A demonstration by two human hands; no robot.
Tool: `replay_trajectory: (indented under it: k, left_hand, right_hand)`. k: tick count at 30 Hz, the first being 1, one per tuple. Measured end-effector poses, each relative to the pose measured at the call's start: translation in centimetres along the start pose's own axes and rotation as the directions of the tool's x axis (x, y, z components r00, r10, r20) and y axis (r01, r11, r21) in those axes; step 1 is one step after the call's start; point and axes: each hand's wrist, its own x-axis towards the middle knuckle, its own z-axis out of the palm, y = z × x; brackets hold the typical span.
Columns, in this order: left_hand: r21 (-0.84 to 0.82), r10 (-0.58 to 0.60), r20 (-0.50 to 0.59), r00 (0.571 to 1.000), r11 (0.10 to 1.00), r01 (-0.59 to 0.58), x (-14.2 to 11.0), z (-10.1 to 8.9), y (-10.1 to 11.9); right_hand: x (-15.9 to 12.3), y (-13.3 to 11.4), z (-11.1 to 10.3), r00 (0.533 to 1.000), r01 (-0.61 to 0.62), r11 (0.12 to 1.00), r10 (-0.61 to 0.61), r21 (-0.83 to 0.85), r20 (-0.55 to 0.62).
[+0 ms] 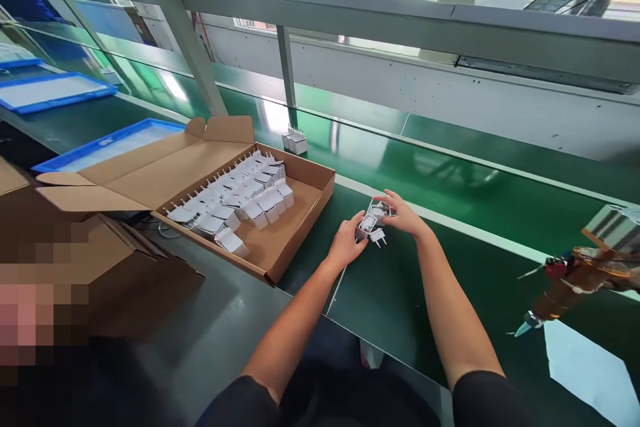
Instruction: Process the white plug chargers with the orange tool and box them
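Observation:
My left hand (347, 240) and my right hand (403, 213) meet over the green bench, both closed around a small cluster of white plug adapters (374, 223) with metal prongs showing. One adapter sticks out below my fingers. To the left lies an open cardboard box (280, 250) holding several white plug adapters (235, 203) set in rows. A lone pair of white adapters (295, 141) stands on the green conveyor belt (450, 180) beyond the box.
Blue trays (105, 143) lie at the left, another blue tray (50, 90) further back. A brown carton (75, 240) sits near left. A tape dispenser (575, 280) stands at the right edge, with a white sheet (590, 363) below it. A grey frame rail (400, 17) crosses above the belt.

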Motion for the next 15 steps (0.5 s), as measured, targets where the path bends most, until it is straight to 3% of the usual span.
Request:
replay_trajectory:
  k: [6, 10, 13, 15]
  left_hand:
    - [-0.021, 0.017, 0.011, 1.0, 1.0, -0.017, 0.0, -0.1, -0.4]
    - [-0.017, 0.031, 0.035, 0.999, 0.999, -0.03, -0.4, 0.3, 0.4]
    - [-0.023, -0.01, 0.08, 0.997, 1.0, 0.012, -0.7, 0.9, 1.2]
    - [-0.039, -0.029, 0.105, 0.994, 0.999, 0.033, -0.7, 1.5, 1.3]
  right_hand:
    - [-0.7, -1.0, -2.0, 0.978, -0.043, 0.994, 0.062, 0.097, -0.199]
    - [0.4, -3.9, -3.3, 0.943, -0.019, 0.997, 0.041, 0.071, -0.33]
    - [1.8, -8.0, -1.9, 0.948, 0.108, 0.994, -0.099, 0.014, -0.303]
    - [2.8, -11.6, 0.5, 0.945, 0.262, 0.963, -0.268, -0.055, -0.185]
